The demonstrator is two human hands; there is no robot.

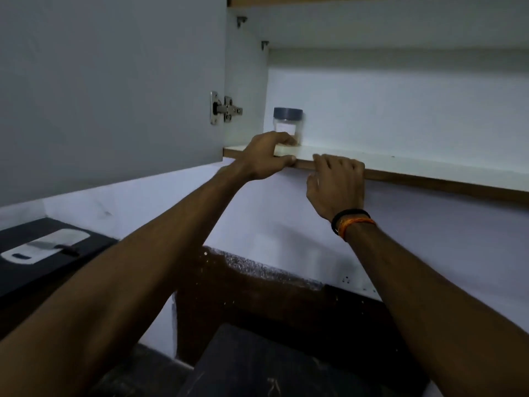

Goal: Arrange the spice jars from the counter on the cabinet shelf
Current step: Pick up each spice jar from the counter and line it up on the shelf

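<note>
Pale wall fills the background under an open wall cabinet, with a dark bench [51, 270] low at the far left carrying a white chopping board [43, 247] and a knife [54, 245] laid across it. Next comes the grey cabinet door [108, 81], swung wide on its hinge [224, 109]. Just inside, at the left end of the cabinet shelf [400, 164], one spice jar [288, 124] stands upright with a grey lid, close to the back corner.

Right in front of that jar, the left hand [266, 156] rests at the shelf's front lip, fingers curled loosely on top and thumb against the edge; its fingertips lie at the foot of the jar, and whether they touch it cannot be told. It grips nothing that shows. A little to the right, the right hand [336, 184], with dark and orange bands [353, 223] at the wrist, lies with its fingers hooked over the shelf edge, also empty. Both hands sit near each other but apart.

By my reading, one jar is placed and this is the release or a last nudge. No other jars show here, so the next move likely calls for dropping both hands to the bench, finding another jar, and setting it beside the first without knocking it.
</note>
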